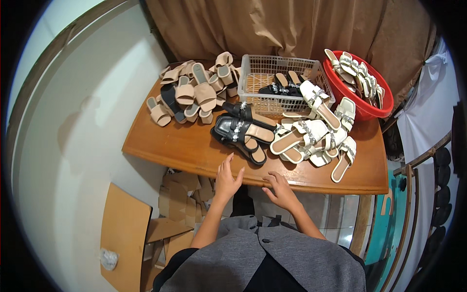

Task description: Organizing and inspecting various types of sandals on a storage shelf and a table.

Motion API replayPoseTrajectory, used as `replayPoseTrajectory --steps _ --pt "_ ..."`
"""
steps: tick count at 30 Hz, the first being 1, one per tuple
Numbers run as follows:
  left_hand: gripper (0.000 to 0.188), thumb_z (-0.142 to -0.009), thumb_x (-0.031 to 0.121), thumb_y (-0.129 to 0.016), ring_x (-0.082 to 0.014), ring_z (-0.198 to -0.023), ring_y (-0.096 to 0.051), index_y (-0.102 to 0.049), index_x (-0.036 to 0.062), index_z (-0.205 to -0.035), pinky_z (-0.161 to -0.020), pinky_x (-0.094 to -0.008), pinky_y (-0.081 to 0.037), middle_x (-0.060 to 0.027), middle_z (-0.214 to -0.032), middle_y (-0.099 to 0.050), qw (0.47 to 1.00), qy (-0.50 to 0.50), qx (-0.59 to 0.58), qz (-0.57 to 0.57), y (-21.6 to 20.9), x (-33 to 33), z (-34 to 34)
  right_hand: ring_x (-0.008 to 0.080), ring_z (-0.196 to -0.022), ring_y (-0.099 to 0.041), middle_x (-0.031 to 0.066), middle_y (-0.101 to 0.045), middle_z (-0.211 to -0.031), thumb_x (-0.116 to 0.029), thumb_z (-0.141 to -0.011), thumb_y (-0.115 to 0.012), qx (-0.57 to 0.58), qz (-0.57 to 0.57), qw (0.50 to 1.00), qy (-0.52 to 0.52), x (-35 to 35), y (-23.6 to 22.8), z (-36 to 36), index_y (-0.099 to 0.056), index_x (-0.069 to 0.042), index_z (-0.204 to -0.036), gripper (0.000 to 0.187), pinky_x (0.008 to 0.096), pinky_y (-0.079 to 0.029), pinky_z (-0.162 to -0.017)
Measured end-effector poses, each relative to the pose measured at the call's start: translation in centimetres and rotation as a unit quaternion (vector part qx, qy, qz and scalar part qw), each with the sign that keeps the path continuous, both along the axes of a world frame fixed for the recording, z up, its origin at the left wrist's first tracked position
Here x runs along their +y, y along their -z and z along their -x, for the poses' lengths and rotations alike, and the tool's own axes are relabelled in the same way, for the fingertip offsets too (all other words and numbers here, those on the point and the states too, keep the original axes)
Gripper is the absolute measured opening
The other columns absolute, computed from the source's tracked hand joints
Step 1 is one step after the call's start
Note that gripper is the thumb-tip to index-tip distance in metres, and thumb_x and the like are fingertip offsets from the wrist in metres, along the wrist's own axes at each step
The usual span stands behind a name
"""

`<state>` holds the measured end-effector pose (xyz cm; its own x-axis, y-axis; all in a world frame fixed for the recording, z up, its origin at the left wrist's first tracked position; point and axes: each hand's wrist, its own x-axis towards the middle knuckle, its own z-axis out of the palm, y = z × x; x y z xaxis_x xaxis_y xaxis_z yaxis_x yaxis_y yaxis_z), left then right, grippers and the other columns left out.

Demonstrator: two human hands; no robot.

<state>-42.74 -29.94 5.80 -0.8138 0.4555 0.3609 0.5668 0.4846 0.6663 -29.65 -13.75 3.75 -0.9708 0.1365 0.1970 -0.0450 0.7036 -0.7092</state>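
My left hand (227, 178) hovers at the table's front edge, fingers apart and nothing in it. To its right, my right hand (280, 191) is also empty, its fingers spread near the same edge. Just beyond them lies a small pile of black sandals (229, 127) with jewelled straps and tan insoles. White sandals (311, 132) with jewelled straps are heaped to the right of these, one leaning on the basket. Farther left sits a heap of beige heeled sandals (205, 96), with a dark one among them.
A clear plastic basket (245, 92) holding several black sandals stands at the back of the wooden table (170, 151). Beside it a red tub (340, 92) is filled with white sandals. Cardboard pieces (176, 197) lie below on the left; a rack (408, 214) stands at right.
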Motion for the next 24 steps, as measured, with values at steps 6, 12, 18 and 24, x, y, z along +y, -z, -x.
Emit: replayPoseTrajectory --steps 6,12,18,24 --pt "0.055 -0.078 0.021 -0.063 -0.0362 -0.105 -0.046 -0.040 0.0002 -0.123 -0.091 -0.0417 -0.037 -0.0191 -0.113 -0.050 0.998 0.063 -0.002 0.012 0.5 4.6 9.5 0.0376 -0.113 -0.041 0.0208 -0.043 -0.121 -0.020 -0.080 -0.058 -0.016 -0.025 0.999 0.033 2.8 0.0 7.3 -0.051 -0.004 -0.111 0.035 0.0453 -0.032 -0.096" --pt "0.056 -0.077 0.022 -0.063 -0.0350 -0.108 -0.045 -0.040 0.0021 -0.123 -0.095 -0.0426 -0.033 -0.0185 -0.115 -0.050 0.998 0.038 0.023 0.033 1.0 7.6 17.8 0.0375 -0.110 -0.043 0.0210 -0.043 -0.118 -0.018 -0.080 -0.058 0.016 -0.071 0.995 0.061 4.8 -1.7 13.9 -0.050 -0.005 -0.111 0.034 0.0437 -0.035 -0.093" --pt "0.043 -0.080 0.018 -0.062 -0.0255 -0.107 -0.051 -0.046 0.0022 -0.117 -0.096 -0.0392 -0.033 -0.0152 -0.108 -0.055 0.994 0.041 0.053 0.086 2.9 11.0 20.8 0.0378 -0.110 -0.042 0.0208 -0.042 -0.119 -0.018 -0.080 -0.058 0.008 -0.055 0.996 0.069 5.5 -0.8 16.5 -0.049 -0.004 -0.111 0.035 0.0439 -0.035 -0.094" --pt "0.019 -0.083 -0.003 -0.055 -0.0103 -0.091 -0.055 -0.050 -0.0007 -0.101 -0.078 -0.0211 -0.042 -0.0106 -0.103 -0.057 0.908 0.083 -0.273 -0.306 2.6 11.6 21.6 0.0368 -0.114 -0.040 0.0188 -0.042 -0.121 -0.018 -0.082 -0.055 -0.029 -0.044 0.995 0.087 6.6 -0.9 16.0 -0.047 -0.004 -0.114 0.036 0.0491 -0.030 -0.097"
